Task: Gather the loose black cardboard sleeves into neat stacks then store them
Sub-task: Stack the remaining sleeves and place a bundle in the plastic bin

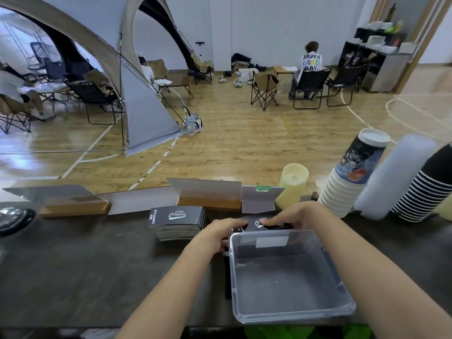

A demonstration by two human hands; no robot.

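Black cardboard sleeves with a white script logo, in two stacks. The held stack [256, 222] is gripped at both ends: left hand [220, 232] curled round its left end, right hand [294, 215] clamped over its right. The second stack [178, 222] rests just left of the left hand. One clear plastic bin [293, 314] sits immediately nearer than the hands, its floor in full view.

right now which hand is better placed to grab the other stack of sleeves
Left. The left hand sits just beside that stack; the right hand is farther away, on the far side of the sleeves both hands hold.
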